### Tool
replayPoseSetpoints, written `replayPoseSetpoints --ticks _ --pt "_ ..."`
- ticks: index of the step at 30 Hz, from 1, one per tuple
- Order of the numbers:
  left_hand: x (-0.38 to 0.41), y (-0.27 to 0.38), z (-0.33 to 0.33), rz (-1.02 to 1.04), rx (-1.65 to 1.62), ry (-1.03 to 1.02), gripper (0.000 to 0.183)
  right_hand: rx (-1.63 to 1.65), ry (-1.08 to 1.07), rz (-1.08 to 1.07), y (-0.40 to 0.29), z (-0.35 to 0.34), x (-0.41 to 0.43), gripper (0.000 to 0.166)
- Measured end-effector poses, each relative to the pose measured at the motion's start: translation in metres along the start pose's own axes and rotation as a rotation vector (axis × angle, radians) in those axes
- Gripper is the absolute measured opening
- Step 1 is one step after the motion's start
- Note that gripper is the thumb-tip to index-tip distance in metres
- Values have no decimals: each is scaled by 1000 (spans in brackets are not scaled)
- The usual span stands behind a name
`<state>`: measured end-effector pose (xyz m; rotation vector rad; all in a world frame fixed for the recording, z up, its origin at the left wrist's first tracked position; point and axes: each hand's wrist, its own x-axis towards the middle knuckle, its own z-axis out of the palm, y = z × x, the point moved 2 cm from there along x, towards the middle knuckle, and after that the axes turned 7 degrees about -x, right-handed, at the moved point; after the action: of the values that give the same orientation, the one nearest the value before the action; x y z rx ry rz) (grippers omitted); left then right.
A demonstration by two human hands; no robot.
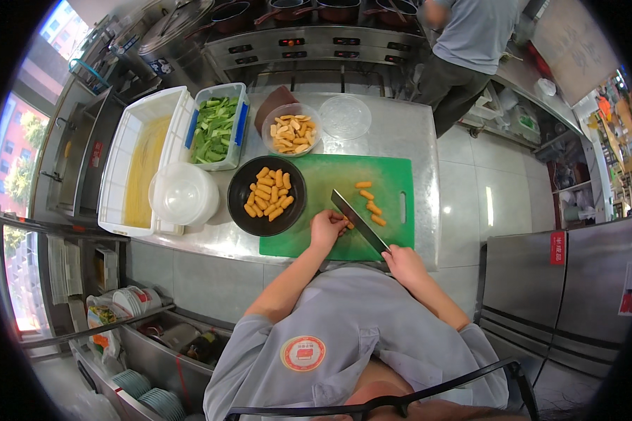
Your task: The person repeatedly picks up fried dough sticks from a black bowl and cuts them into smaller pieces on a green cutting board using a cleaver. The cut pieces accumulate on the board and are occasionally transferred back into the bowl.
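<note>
A cleaver [359, 221] is gripped by its handle in my right hand [402, 261], its blade slanting over the green cutting board [321, 179]. My left hand [328, 229] holds a small orange-brown sausage-like piece [349, 224] against the board, just left of the blade. Several more such pieces [373, 208] lie in a loose row right of the blade. To the left, a black bowl [235, 205] of whole pieces overlaps the board's edge. Behind it stands a clear round tub [266, 138] of cut pieces, with a clear lid [345, 117] beside it.
At the left of the steel table [424, 158] stand a bin of chopped greens [216, 129], a white crate [110, 200] with yellow noodle-like strands, and stacked clear tubs [183, 193]. A co-worker [468, 47] stands beyond the table at the back right, near a stove [321, 44] with pans.
</note>
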<state>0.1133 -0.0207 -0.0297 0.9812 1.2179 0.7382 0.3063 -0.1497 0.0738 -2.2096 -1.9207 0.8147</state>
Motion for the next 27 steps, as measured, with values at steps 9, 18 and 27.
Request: replayPoseSetpoints --ticks 9,18,27 --pt "-2 3 -1 8 -26 19 12 53 -92 11 -9 -5 12 27" --pt "0 -6 -3 -7 -49 -5 10 -28 -74 -25 -21 20 37 25" --pt "-2 -5 2 73 88 4 15 56 44 -69 2 32 31 32"
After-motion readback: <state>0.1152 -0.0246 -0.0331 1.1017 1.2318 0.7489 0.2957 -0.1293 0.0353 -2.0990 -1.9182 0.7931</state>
